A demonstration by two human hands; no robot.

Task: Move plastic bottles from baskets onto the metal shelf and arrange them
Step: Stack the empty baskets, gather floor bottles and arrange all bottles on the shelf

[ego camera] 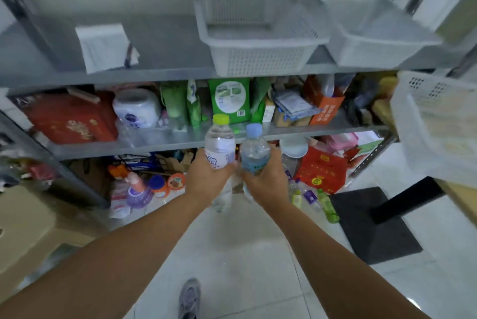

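My left hand (206, 178) grips a clear plastic bottle with a yellow-green cap (219, 142), held upright. My right hand (265, 176) grips a clear bottle with a pale blue cap (254, 149), also upright, right beside the first. Both bottles hover in front of the grey metal shelf (165, 55), level with its middle board. Two grey plastic baskets, one (258, 58) in the middle and one (374, 50) to its right, stand on the top board; both look empty. A white basket (433, 122) sits at the far right on a table.
A white paper pad (105, 45) lies on the top board's left. The middle board (180, 138) is crowded with boxes, a tub and packets. Several bottles (325, 202) lie on the floor by a black table base (374, 223). A beige stool (28, 225) stands at left.
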